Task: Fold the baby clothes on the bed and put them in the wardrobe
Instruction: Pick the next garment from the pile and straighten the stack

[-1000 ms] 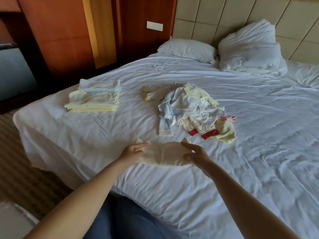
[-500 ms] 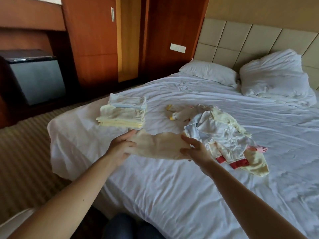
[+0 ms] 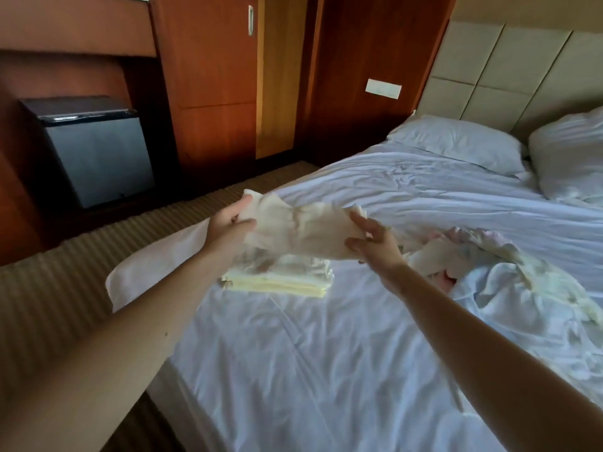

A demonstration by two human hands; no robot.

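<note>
Cream garment (image 3: 300, 228), folded, clamped at both ends. L hand (image 3: 228, 228) grips left edge, thumb on top; R hand (image 3: 375, 244) pinches right edge, other fingers splayed. I hold it in air, sagging a bit in middle, just above folded stack (image 3: 280, 282) near corner of bed (image 3: 326, 370). Unfolded pile (image 3: 496, 282) on sheet, right of R hand. Pillow (image 3: 456, 141) at headboard end. Wardrobe (image 3: 208, 76) across carpet, well apart from stack; fridge (image 3: 98, 151) to its left.

No legible lettering, label, brand or number on the folded garment (image 3: 300, 228), wardrobe (image 3: 212, 76), mini fridge (image 3: 98, 158) or wall plate (image 3: 383, 88).
</note>
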